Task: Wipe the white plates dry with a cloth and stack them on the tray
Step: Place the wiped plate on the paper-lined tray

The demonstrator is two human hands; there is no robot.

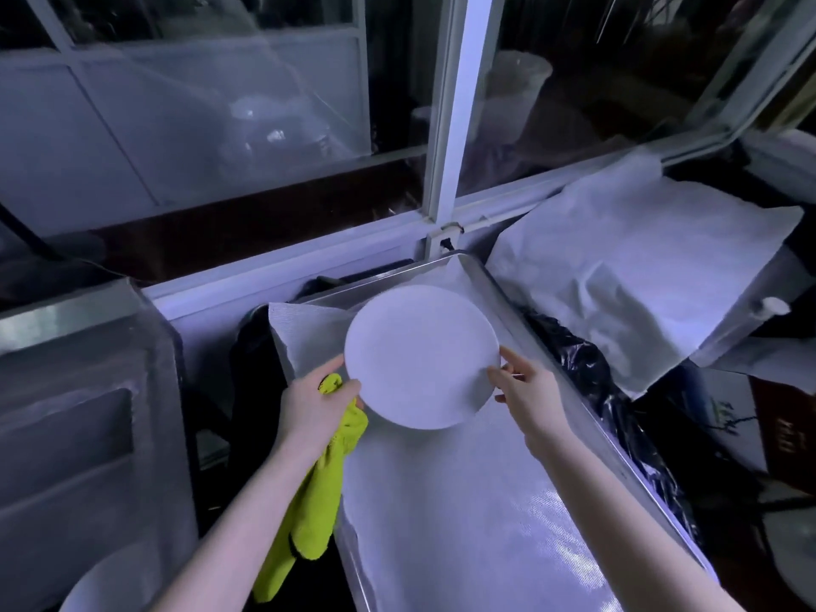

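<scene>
Where it sits over the tray (379, 279), plate (419, 355): held at both rims.
Left hand (315, 406): thumb on rim, fingers curled round cloth (318, 492).
Right hand (525, 390): pinching right rim.

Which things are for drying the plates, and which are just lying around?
For the job: plate, green cloth in the left hand, tray.
Just lying about: crumpled white sheet, black plastic, window frame.

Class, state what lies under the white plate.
Under the white plate, a white liner covers the metal tray; the patch directly beneath it is hidden.
</scene>
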